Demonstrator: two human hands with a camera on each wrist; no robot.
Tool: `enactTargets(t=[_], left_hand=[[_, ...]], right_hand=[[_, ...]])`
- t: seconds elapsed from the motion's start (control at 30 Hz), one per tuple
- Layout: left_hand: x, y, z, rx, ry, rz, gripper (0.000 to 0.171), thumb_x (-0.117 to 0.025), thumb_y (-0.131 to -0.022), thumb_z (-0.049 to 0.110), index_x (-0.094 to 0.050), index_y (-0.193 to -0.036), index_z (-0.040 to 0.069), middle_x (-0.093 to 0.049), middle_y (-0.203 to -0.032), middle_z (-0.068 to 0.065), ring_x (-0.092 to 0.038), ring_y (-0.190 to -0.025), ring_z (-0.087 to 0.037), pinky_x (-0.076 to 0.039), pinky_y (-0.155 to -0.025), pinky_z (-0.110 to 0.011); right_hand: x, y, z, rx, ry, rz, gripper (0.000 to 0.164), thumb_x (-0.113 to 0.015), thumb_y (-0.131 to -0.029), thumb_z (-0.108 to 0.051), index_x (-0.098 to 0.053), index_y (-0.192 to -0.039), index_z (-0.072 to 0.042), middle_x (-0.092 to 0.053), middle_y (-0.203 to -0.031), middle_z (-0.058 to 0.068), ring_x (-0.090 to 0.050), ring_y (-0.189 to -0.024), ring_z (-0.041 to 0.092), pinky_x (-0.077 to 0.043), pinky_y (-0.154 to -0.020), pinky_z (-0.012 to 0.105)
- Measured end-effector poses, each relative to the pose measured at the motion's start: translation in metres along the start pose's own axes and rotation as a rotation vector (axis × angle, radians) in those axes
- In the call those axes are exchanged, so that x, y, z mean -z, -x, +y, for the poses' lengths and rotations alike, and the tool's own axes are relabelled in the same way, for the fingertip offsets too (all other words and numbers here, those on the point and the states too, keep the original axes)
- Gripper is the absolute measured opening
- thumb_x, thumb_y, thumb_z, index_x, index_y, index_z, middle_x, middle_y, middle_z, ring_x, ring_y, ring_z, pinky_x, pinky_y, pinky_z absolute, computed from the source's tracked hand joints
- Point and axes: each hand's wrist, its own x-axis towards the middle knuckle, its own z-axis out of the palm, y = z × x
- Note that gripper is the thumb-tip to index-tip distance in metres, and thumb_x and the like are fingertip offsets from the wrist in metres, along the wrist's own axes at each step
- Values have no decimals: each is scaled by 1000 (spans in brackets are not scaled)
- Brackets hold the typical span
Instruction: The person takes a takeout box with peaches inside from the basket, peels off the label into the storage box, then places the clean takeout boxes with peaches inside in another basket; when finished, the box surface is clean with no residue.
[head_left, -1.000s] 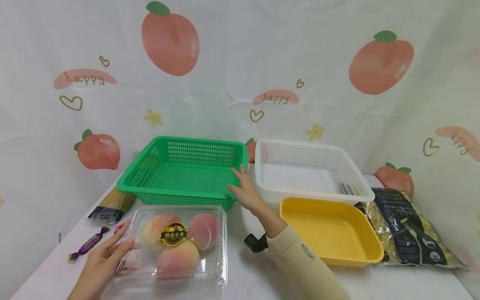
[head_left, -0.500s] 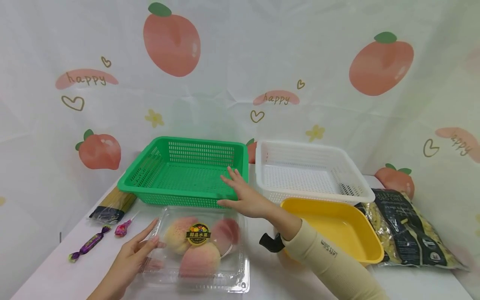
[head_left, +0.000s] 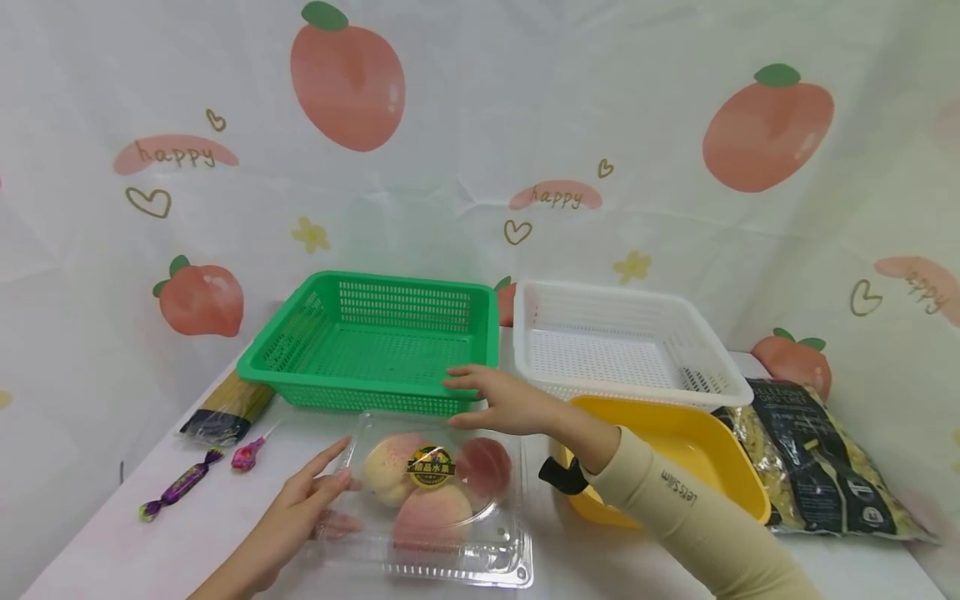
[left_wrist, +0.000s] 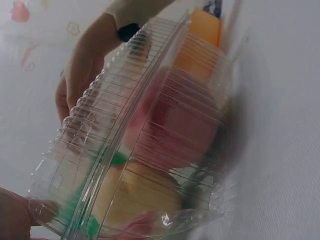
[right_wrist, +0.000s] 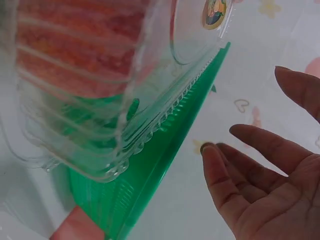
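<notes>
A clear plastic clamshell box (head_left: 371, 425) holds several peaches (head_left: 433, 517) under a lid with a black and gold label (head_left: 431, 467). My left hand (head_left: 307, 500) holds the box by its left edge, thumb at the lid's rim. Through the clear wall, the left wrist view shows a red peach (left_wrist: 175, 120) and a yellowish one (left_wrist: 135, 197). Over the far right corner of the box, my right hand (head_left: 506, 404) is spread with nothing in it. Its fingers (right_wrist: 215, 172) are apart from the box in the right wrist view.
Behind the box stand a green basket (head_left: 360, 385) and a white basket (head_left: 637, 392). To the right lie a yellow tray (head_left: 701, 458) and a pasta bag (head_left: 825, 467). A wrapped candy (head_left: 180, 485), a lollipop (head_left: 247, 454) and a bundle of dry noodles (head_left: 228, 408) lie left.
The box of peaches has moved right together with my left hand, uncovering the lollipop. My right hand has come down and right from the green basket's rim toward the box's corner.
</notes>
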Motion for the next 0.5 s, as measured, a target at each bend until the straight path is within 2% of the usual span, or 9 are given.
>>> enactTargets(t=[0.1,0.27,0.43,0.5], left_hand=[[-5,-2,2,10,8,-39,61,-39,-101,30,-9,-150,9,-47,-126,-36,-70,-78,-28,-58,-70,-36],[-13,-4,3,28,-2,-100,63,-38,-101,33,-7,-150,10,-42,-130,-37,-69,-85,-30,-57,-70,-36],[-21,-7,3,35,-31,-161,65,-39,-100,35,-5,-150,11,-43,-132,-36,-69,-89,-26,-54,-64,-33],[-21,-8,4,17,-115,-179,67,-41,-99,34,-5,-150,11,-52,-123,-32,-67,-89,-24,-52,-64,-33]], right_hand=[[1,0,1,10,13,-2,52,-64,-88,-22,-50,-132,2,-51,-135,15,-59,-110,29,-50,-92,39],[2,-4,-3,34,46,-35,41,-69,-84,-16,-60,-119,3,-67,-109,12,-65,-91,17,-53,-82,24],[3,-8,-7,20,36,-153,21,-70,-81,-8,-68,-100,0,-69,-89,5,-58,-73,5,-49,-66,14],[3,-10,-8,4,43,-211,18,-71,-80,-7,-69,-96,-1,-67,-84,3,-56,-71,3,-48,-65,14]])
